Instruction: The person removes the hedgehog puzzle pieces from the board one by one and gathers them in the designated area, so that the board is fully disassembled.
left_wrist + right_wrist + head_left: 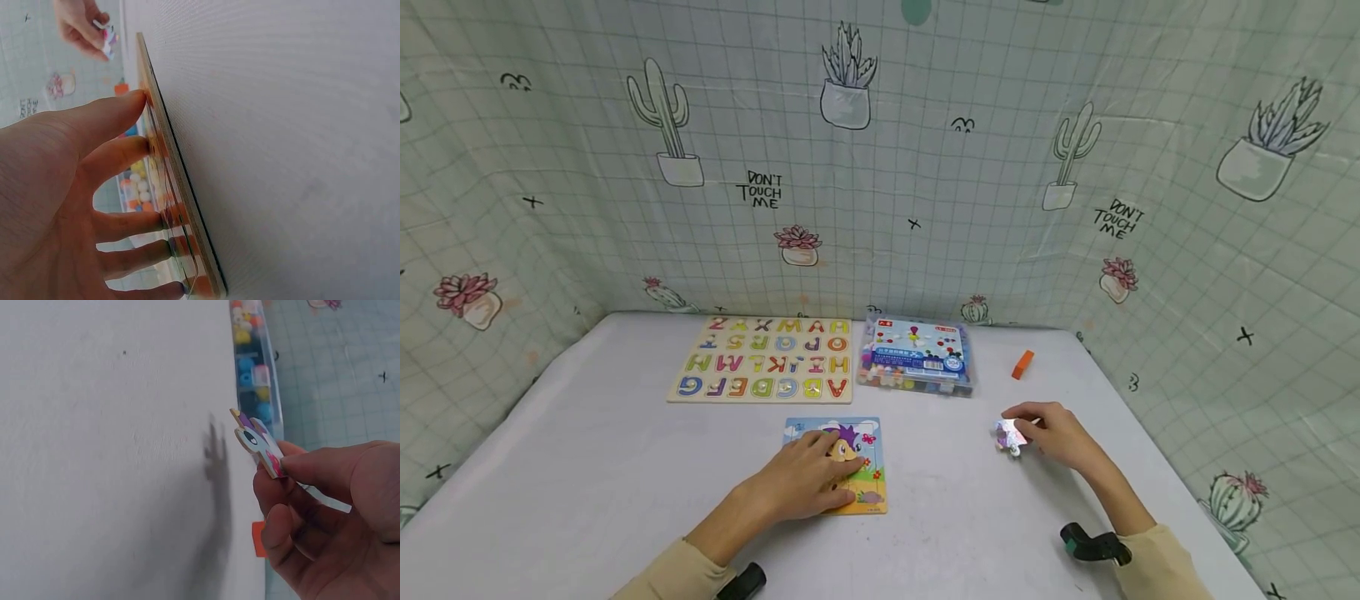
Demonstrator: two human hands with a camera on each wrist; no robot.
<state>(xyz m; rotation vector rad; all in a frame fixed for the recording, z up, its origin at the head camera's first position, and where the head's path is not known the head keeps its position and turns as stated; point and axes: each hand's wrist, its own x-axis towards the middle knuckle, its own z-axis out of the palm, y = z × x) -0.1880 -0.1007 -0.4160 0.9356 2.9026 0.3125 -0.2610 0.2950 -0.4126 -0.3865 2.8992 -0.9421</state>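
Observation:
A square cartoon jigsaw puzzle (876, 482) lies flat on the white table, showing a purple-haired character, flowers and grass. My left hand (805, 477) rests on it with fingers spread, covering its left and middle parts. In the left wrist view, the fingertips touch the top of the thin puzzle board (181, 181). To the right of the puzzle, my right hand (1060, 435) pinches a small jigsaw piece (1012, 437) between thumb and fingers. The right wrist view shows an eye and purple and pink patches on that piece (259, 440), held over the table with a shadow beside it.
Behind the puzzle lies a wooden alphabet board (760, 388) with coloured letters. A clear plastic box (917, 354) of coloured beads stands beside it. An orange block (1022, 364) lies at the back right. A patterned cloth (910, 167) hangs along the table's back.

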